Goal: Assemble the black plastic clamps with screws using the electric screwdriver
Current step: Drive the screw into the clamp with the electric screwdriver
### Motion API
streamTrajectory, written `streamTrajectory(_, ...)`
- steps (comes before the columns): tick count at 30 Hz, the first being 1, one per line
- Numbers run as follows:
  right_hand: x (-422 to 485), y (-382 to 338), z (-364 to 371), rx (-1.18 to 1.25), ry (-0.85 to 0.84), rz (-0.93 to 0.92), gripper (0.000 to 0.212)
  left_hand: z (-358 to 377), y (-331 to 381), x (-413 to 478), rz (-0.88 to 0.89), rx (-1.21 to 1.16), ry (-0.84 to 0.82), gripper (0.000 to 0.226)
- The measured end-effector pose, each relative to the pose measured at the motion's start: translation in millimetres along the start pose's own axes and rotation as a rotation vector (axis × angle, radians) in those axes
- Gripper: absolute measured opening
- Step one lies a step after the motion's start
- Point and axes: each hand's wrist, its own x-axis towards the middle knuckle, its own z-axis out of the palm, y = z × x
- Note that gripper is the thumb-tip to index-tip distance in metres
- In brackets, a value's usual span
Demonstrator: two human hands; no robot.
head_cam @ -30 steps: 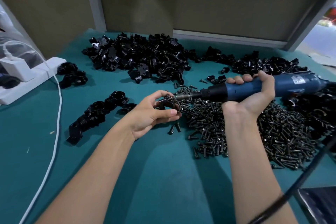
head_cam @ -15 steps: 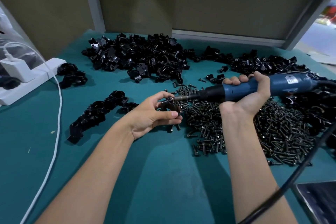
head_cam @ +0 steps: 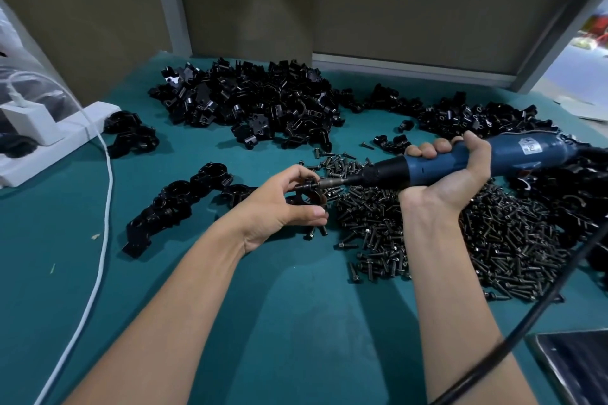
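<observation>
On the teal table (head_cam: 296,322): a big heap of black clamp parts (head_cam: 256,102) lies at the far side, and a spread of dark screws (head_cam: 477,240) lies under and near the right forearm.
Left hand (head_cam: 279,207): its thumb and curled fingers pinch one black clamp (head_cam: 307,194), held just above the table at the left edge of the screws.
Right hand (head_cam: 454,174): palm up, fingers wrapped round the blue body of the electric screwdriver (head_cam: 526,154), which lies nearly level and points left.
Bit (head_cam: 329,181): its tip meets the held clamp; whether a screw sits on it is too small to tell.
Finished row (head_cam: 177,200): joined clamps lie in a line left of the left hand.
Black cord (head_cam: 526,306): it crosses the lower right corner.
Power strip (head_cam: 49,148): white, at the left edge, with a white cable (head_cam: 98,256) trailing toward the near side.
</observation>
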Motion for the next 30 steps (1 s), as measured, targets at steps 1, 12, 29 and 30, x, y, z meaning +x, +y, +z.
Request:
streamTrajectory(1, -0.1, 0.3, -0.2, 0.007, 0.004, 0.002, 0.019, -0.3, 0.4, -0.5, -0.002, 0.001, 0.001, 0.039)
streamTrajectory(12, 2.4, 2.5, -3.7, 0.029, 0.047, 0.017, 0.019, 1.6, -0.4, -0.5, 0.006, -0.058, -0.007, 0.040)
streamTrajectory(29, 3.2, 2.8, -6.4, 0.039, 0.037, 0.031, 0.028, 1.7, -1.1, -1.1, 0.035, 0.038, -0.010, 0.037)
streamTrajectory(30, 2.9, 2.8, -6.3, 0.035, 0.032, 0.032, 0.035, 1.8, -1.2, -0.8, 0.032, 0.041, -0.010, 0.037)
